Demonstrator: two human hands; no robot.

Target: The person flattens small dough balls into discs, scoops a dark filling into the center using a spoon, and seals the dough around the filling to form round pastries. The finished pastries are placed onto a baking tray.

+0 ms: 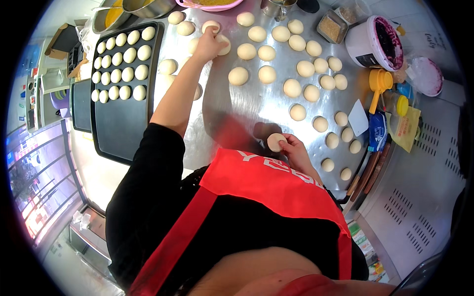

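My left hand (210, 46) reaches across to the far part of the steel worktable. Its fingers overlap one round dough ball (208, 25), while its thumb lies over another dough ball (224, 49); whether it grips either one cannot be told. Close to my red apron, my right hand (297, 151) pinches a flattened dough disc (275, 142) by its edge, just off the worktable. Many smooth pale dough balls (267, 74) are spread over the steel. To the left, a dark baking tray (118, 125) carries rows of dough balls (127, 74) in its far half.
Metal bowls (148, 9) and a pink basin (211, 4) line the far edge. At right stand a purple-stained white bucket (357, 46), a seed-filled metal tin (331, 27) and a yellow measuring cup (379, 79). A white scraper (358, 117) lies near wooden rolling pins (372, 168).
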